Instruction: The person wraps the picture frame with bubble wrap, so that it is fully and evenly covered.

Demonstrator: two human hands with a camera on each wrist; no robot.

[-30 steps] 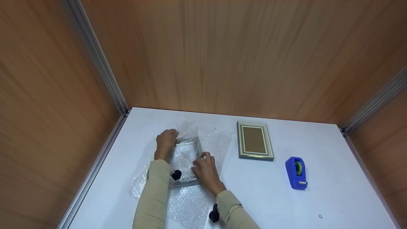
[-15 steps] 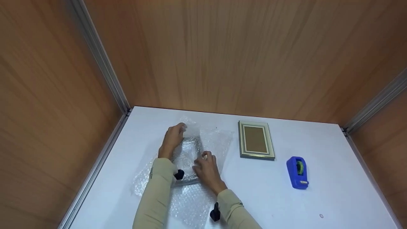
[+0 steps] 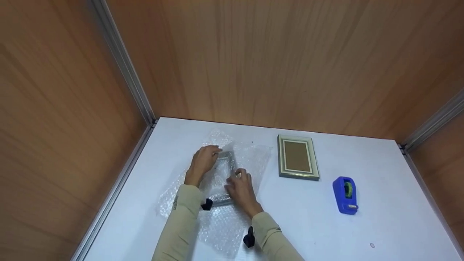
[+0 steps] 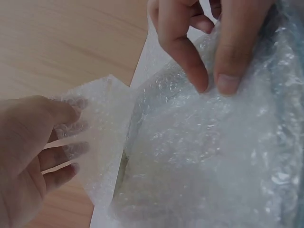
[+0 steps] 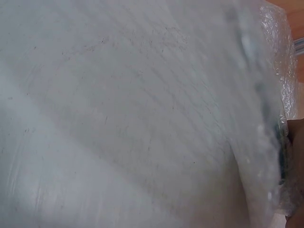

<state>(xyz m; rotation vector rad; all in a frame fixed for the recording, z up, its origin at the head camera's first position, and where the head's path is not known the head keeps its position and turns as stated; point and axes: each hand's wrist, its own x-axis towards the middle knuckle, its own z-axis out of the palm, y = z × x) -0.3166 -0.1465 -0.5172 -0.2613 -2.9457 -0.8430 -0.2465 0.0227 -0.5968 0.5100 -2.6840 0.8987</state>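
Note:
A picture frame lies on the table under a sheet of clear bubble wrap, its outline showing through the film. At its upper left corner my left hand holds a flap of the wrap; the left wrist view shows the thumb on one side of the film and fingers behind it. My right hand is over the frame's right side, and its thumb and index finger pinch the wrap there. In the right wrist view only a blurred edge of bubble wrap and part of a hand appear.
A second, unwrapped picture frame with a brown centre lies to the right on the white table. Further right stands a blue tape dispenser with a green roll. Wood-patterned panels enclose the back and sides.
My left hand has moved up and to the right along the frame's top, taking the wrap's flap with it. The right hand stays at the frame's right side. The view has shifted slightly.

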